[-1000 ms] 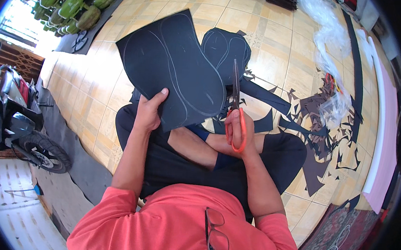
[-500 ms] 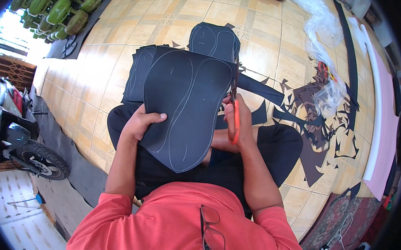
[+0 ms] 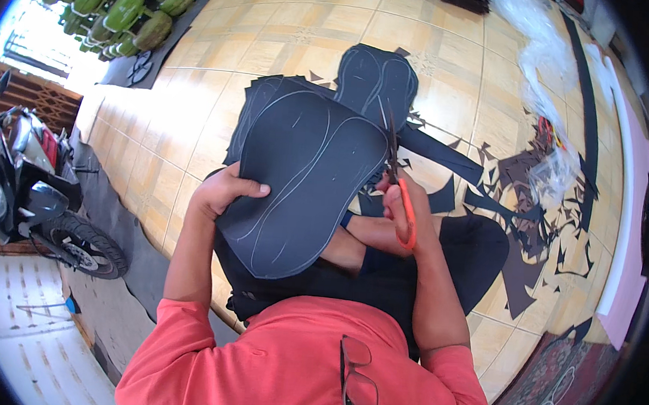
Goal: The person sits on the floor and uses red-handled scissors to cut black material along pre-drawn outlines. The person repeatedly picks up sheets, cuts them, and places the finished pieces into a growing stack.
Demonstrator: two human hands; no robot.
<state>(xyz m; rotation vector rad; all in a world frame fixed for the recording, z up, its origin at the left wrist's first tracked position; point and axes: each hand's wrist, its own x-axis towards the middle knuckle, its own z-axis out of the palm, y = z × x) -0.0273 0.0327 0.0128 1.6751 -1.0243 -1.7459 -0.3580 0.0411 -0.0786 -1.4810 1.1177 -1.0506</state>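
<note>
My left hand (image 3: 229, 190) pinches the left edge of a dark sheet (image 3: 303, 178), thumb on top and fingers underneath. Pale chalk-like lines on the sheet trace two long shoe-sole shapes side by side. Its lower end is cut to a rounded curve and hangs over my lap. My right hand (image 3: 409, 201) is closed round the orange handles of a pair of scissors (image 3: 411, 227). The dark blades point away from me along the sheet's upper right edge. More dark marked pieces (image 3: 252, 111) lie behind the sheet, and another marked piece (image 3: 378, 78) rests farther off.
Dark offcuts (image 3: 525, 179) litter the tiled floor to my right, beside clear plastic (image 3: 548, 177). Pink and white rolled material (image 3: 626, 246) lies at the far right. A motorbike (image 3: 39, 190) stands on the left, with green gas cylinders (image 3: 123, 11) at the far left.
The sheet has turned clockwise in my left hand, its top swinging to the right. The scissors tilt slightly with their tips leaning left. The whole view has shifted a little.
</note>
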